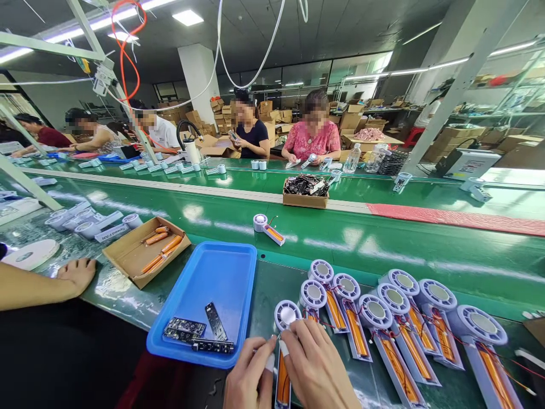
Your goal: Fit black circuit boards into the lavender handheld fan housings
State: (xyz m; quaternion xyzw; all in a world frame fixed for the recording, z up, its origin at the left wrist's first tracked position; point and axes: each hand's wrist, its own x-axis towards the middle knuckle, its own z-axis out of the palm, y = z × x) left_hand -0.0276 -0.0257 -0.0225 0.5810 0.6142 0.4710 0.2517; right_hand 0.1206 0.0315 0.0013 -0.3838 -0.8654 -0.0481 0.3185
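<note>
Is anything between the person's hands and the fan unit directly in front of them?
Nothing visible: the left hand and right hand meet over the fan unit, just below its round head. The blue tray lies left and similar fan units right, neither intervening.

Lilac fan, its orange battery uncovered
</note>
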